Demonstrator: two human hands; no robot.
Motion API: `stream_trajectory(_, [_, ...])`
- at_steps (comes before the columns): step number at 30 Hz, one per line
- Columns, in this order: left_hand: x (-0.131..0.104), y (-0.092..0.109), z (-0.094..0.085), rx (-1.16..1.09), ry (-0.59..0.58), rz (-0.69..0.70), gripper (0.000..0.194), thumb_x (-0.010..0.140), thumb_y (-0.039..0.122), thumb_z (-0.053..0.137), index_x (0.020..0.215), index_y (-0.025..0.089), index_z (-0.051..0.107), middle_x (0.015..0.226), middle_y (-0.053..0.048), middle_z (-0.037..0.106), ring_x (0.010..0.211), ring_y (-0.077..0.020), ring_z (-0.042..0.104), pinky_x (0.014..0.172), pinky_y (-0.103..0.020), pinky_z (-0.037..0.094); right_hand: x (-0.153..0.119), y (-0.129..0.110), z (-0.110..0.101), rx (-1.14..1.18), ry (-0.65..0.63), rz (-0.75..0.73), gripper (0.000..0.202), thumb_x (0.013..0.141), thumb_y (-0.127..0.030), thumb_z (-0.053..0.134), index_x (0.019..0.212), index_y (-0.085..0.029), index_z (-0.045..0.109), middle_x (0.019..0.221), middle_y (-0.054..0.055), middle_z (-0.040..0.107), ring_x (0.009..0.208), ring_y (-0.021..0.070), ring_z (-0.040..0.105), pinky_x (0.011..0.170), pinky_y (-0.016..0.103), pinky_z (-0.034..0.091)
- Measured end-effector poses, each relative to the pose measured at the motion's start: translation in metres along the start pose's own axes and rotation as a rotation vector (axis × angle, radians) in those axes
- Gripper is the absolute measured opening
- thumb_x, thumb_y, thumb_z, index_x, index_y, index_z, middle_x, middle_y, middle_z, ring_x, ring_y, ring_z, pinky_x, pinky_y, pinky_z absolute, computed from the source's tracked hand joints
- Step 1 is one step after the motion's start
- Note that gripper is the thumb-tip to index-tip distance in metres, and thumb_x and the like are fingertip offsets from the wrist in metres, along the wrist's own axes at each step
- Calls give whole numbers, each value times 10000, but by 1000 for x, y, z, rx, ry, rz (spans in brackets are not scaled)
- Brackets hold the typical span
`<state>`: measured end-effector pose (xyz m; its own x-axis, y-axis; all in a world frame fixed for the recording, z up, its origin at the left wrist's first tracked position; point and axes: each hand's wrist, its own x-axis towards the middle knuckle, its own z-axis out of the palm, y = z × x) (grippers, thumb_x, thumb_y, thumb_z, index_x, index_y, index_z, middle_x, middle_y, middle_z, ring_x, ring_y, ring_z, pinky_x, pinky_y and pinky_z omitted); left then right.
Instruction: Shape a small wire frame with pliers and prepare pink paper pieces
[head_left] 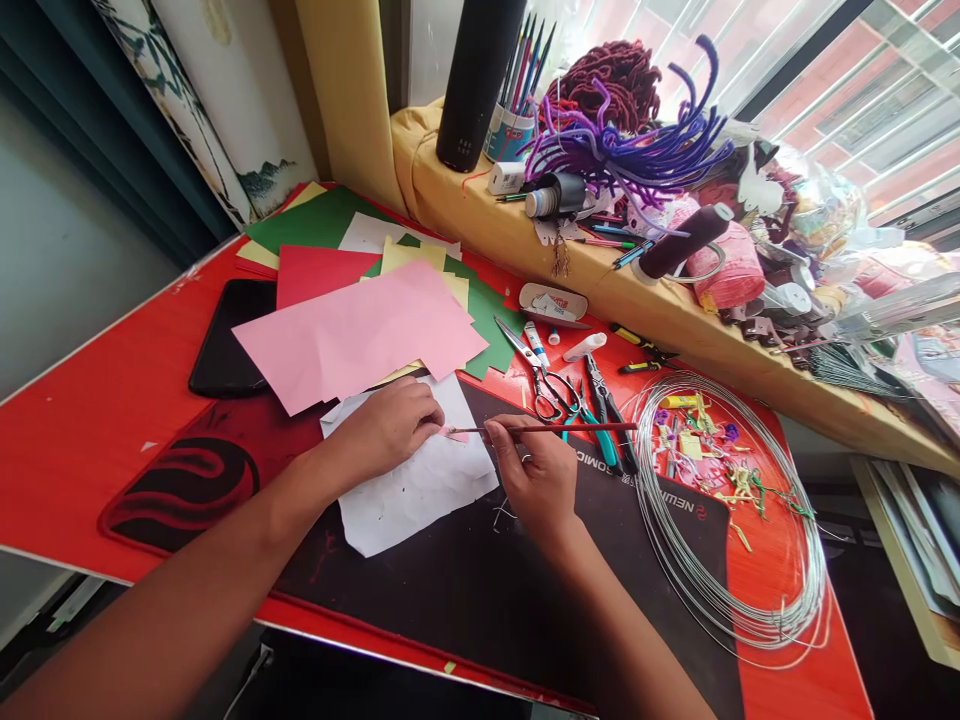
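My right hand [536, 475] is closed around a thin dark-red paintbrush [570, 428], held nearly level with its tip pointing left. The brush tip reaches a small pink piece of paper [456, 436] on a creased white sheet [409, 500]. My left hand [397, 425] rests on that sheet with curled fingers, its fingertips closed at the left edge of the pink piece. Part of the piece is hidden by those fingers. Beneath the sheet lies a dark desk mat [450, 590].
Behind my left hand lie a large pink sheet [360, 335], other coloured papers and a black phone [229, 335]. Scissors [536, 370], pliers [604, 410] and a wire coil [802, 560] around paper scraps are on the right. Purple craft stems [630, 150] crowd the ledge.
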<state>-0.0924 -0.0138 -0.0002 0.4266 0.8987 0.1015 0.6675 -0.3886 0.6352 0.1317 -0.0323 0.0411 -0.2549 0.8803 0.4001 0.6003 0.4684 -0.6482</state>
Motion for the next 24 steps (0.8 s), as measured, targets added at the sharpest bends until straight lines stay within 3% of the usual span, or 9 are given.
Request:
stream_trajectory(9, [0,1,-1,-8,0,8,188,966,198,538,867,207,698,887,-44,687,907,-226,584,818,-370,451,0,4,1,-80,-43,-10,191,1029,-291,582,945,-217,736,844,44,788,750,196,738,705,295,546])
stream_trajectory(18, [0,2,0,-20,-1,-16,175,956,193,550,852,209,690,891,-46,697,929,-231,591,813,-365,452,-8,5,-11,-51,9,6,148,1011,-237,608,932,-212,731,841,39,787,775,202,748,734,305,551])
stream_trajectory(24, [1,3,-1,-10,-15,-10,196,973,217,540,854,203,695,890,-54,691,909,-230,587,814,-376,449,-2,-5,-1,-7,-42,-15,186,1024,-256,581,926,-218,735,848,42,786,756,192,738,712,301,549])
